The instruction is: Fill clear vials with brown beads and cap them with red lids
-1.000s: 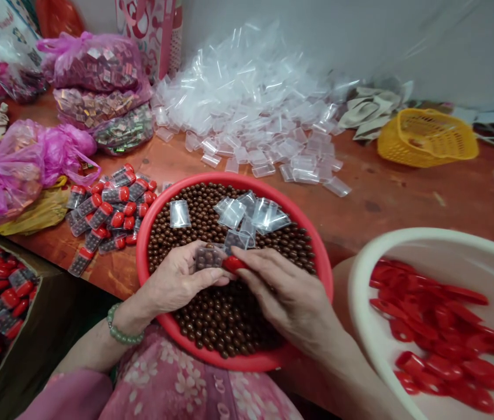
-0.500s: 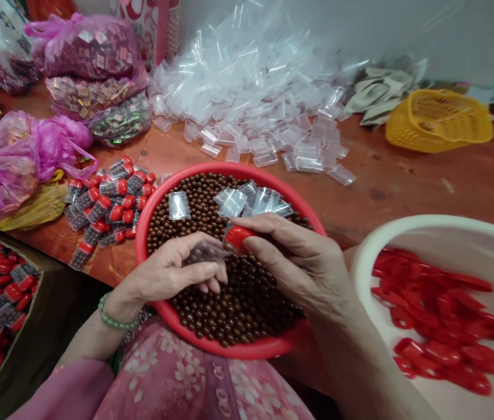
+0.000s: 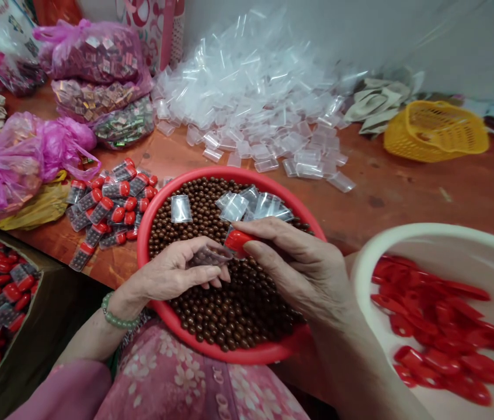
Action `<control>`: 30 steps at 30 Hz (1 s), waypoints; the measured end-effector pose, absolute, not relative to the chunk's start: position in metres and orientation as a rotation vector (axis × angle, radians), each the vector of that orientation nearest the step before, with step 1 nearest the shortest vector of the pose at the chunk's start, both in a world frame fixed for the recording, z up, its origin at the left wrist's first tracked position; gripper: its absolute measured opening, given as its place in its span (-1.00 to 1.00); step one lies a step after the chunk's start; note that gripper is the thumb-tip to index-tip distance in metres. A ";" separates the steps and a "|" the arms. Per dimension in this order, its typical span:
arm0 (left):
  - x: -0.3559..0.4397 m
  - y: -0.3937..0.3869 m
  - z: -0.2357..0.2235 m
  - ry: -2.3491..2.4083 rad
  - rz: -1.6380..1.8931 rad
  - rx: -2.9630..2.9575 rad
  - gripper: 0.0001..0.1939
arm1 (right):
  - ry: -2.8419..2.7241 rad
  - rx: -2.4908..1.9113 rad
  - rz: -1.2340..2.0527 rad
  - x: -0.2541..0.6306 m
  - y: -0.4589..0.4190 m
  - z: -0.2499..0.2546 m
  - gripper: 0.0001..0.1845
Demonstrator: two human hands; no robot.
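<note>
My left hand point(image 3: 177, 271) is closed around a small clear plastic sleeve point(image 3: 212, 255) with dark balls inside, thumb below it and fingers above. A red plastic cap point(image 3: 238, 240) is pinched between the thumb and fingers of my right hand point(image 3: 303, 262), right at the sleeve's open end; whether it has entered the sleeve I cannot tell. Both hands are over a red basin point(image 3: 144, 233) of round brown balls point(image 3: 229, 315). On the balls lie a single clear sleeve point(image 3: 181, 208) and a small group of clear sleeves point(image 3: 268, 205).
Red-capped filled packs point(image 3: 107, 201) lie left of the basin, more in a cardboard box point(image 3: 32, 315). Clear sleeves point(image 3: 251, 99) are heaped behind. Right stands a white tub point(image 3: 363, 262) of red caps point(image 3: 439, 326), with a yellow basket point(image 3: 435, 131) beyond. Pink bags point(image 3: 93, 55) sit back left.
The whole view has shifted slightly downward in the picture. Both hands keep nearly the same pose, the cap still held against the end of the filled sleeve.
</note>
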State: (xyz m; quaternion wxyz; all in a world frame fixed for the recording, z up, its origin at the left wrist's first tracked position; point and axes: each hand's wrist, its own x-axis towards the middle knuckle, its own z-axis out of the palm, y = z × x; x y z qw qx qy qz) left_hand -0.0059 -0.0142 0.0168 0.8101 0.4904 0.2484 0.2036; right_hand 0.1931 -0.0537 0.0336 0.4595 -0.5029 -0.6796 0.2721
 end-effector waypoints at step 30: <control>-0.002 -0.020 0.016 0.525 0.415 1.153 -0.81 | -1.700 -1.274 0.612 0.173 -0.068 0.030 -0.82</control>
